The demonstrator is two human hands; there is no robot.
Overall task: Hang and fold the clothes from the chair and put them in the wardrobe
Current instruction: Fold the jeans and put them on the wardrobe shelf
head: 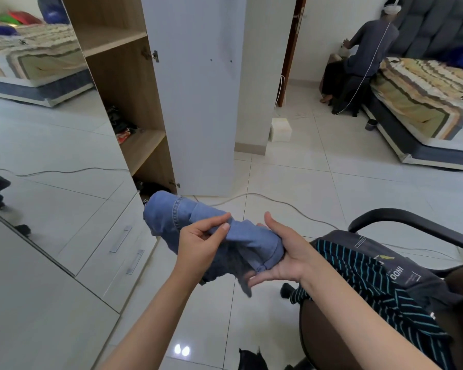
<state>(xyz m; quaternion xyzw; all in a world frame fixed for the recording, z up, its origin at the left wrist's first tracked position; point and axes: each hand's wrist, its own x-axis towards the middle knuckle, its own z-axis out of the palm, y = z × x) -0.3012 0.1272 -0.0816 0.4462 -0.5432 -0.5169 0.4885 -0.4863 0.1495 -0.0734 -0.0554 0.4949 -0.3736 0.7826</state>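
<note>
A folded blue denim garment [171, 214] is held in front of me over the floor. My left hand [201, 244] pinches a fold on its top side. My right hand [281, 252] cups its right end from below, palm up. To my right stands an office chair [412, 222] with a striped dark garment [364, 284] and a grey printed one [401, 265] draped over the seat. The wardrobe [123, 84] is ahead on the left, its white door [195, 102] swung open, wooden shelves showing.
Some dark items lie on the wardrobe's lower shelf [142, 145]. White drawers [118, 252] and a mirrored door [32, 129] are at left. A cable [278, 204] crosses the tiled floor. Another person [364, 57] sits by a bed [425, 102] at the far right.
</note>
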